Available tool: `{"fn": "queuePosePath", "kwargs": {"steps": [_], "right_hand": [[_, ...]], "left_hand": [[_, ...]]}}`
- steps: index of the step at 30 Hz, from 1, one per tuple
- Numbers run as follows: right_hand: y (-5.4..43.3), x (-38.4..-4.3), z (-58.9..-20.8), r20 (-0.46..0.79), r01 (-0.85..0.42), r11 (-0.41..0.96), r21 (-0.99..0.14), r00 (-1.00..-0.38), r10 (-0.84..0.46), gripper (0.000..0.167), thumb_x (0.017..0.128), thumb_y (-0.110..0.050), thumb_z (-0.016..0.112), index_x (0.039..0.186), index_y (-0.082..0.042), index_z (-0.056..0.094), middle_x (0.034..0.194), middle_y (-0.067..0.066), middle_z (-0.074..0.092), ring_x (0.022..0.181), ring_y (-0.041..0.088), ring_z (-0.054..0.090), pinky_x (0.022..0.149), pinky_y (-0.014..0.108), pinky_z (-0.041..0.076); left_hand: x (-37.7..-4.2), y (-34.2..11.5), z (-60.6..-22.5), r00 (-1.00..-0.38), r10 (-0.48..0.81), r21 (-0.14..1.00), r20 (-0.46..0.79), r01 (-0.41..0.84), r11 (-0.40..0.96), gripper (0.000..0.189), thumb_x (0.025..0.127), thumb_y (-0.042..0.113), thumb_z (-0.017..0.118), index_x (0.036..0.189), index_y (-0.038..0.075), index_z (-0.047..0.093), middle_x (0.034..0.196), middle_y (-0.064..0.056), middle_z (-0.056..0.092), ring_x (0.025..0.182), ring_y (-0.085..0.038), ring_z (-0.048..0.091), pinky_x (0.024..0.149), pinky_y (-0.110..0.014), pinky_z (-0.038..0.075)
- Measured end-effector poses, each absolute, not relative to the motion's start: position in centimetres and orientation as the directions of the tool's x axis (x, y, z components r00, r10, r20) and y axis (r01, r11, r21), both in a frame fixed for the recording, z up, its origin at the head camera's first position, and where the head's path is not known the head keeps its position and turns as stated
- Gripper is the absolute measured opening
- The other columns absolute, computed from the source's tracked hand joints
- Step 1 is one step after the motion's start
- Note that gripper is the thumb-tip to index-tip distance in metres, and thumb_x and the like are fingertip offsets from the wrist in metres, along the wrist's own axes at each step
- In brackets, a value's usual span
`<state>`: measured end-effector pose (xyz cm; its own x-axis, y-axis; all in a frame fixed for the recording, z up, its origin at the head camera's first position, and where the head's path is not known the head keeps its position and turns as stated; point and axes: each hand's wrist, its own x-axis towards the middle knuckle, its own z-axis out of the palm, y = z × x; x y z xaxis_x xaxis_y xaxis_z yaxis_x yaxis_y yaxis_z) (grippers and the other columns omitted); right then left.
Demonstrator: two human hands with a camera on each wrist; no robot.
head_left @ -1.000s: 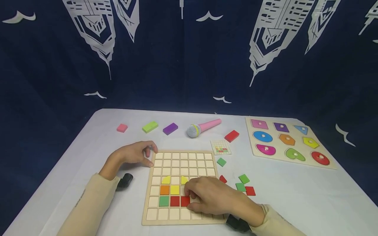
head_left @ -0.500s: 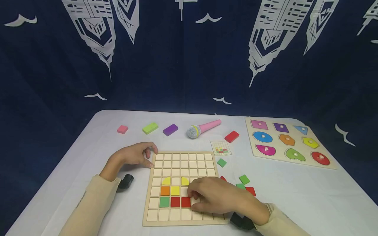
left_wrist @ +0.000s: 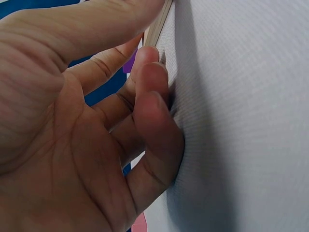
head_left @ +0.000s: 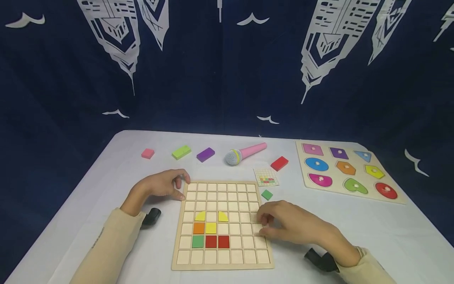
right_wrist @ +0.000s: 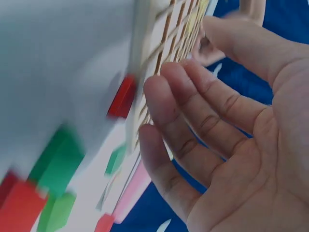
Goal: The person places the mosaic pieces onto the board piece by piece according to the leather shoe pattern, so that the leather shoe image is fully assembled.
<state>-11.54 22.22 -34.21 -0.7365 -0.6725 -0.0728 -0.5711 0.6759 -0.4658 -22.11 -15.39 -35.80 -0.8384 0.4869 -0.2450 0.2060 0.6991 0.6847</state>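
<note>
A pale wooden board routed into a grid of square cells [head_left: 211, 196] lies flat on the white cloth-covered desk [head_left: 117, 173]. The left hand [head_left: 161, 184] grips its far left corner between bent index finger and thumb. The right hand [head_left: 292, 221] is released and holds nothing, fingers loosely bent over the board's right edge.

Flat tiles sit in the cells: two yellow quarter-circle tiles [head_left: 223, 217] with one bare cell between them; nearer, an orange square tile [head_left: 199, 228] beside a yellow square tile [head_left: 211, 228]; nearer again, a green square tile [head_left: 198, 241], then two red square tiles [head_left: 224, 241].

Just beyond the right hand lies a loose green square tile [head_left: 267, 195], near a thin printed grid card [head_left: 266, 177].
</note>
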Motion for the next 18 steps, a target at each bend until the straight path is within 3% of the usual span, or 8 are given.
{"fn": "queuePosePath", "kwargs": {"steps": [7,11,18], "right_hand": [[25.0,-12.9,-34.4,-0.052,-0.561,0.682,-0.469,-0.753,-0.656,0.018,0.089,-0.025,0.076,0.106,-0.021,0.072,0.097,-0.016,0.066,0.086,0.005,0.059,0.08,0.027,0.052],[26.6,-13.8,-34.4,-0.056,-0.537,0.661,-0.524,-0.753,-0.656,0.021,0.088,-0.027,0.078,0.107,-0.02,0.073,0.102,-0.01,0.069,0.086,0.005,0.061,0.079,0.029,0.055],[29.1,-15.1,-34.7,-0.113,-0.407,0.695,-0.593,-0.812,-0.573,0.034,0.082,-0.029,0.083,0.111,-0.016,0.071,0.1,-0.003,0.067,0.085,0.011,0.06,0.08,0.027,0.052]], "left_hand": [[-22.1,-15.2,-35.9,-0.844,0.474,0.668,-0.25,0.204,0.716,0.05,0.073,0.011,0.087,0.115,0.01,0.06,0.091,-0.008,0.052,0.081,-0.02,0.047,0.075,-0.033,0.039],[-22.1,-15.3,-35.9,-0.843,0.476,0.676,-0.25,0.2,0.709,0.049,0.074,0.011,0.087,0.115,0.01,0.06,0.091,-0.007,0.052,0.081,-0.02,0.047,0.074,-0.032,0.039],[-22.0,-15.4,-35.8,-0.842,0.484,0.685,-0.24,0.206,0.699,0.049,0.073,0.01,0.087,0.114,0.009,0.06,0.091,-0.008,0.052,0.081,-0.021,0.047,0.074,-0.032,0.039]]}}
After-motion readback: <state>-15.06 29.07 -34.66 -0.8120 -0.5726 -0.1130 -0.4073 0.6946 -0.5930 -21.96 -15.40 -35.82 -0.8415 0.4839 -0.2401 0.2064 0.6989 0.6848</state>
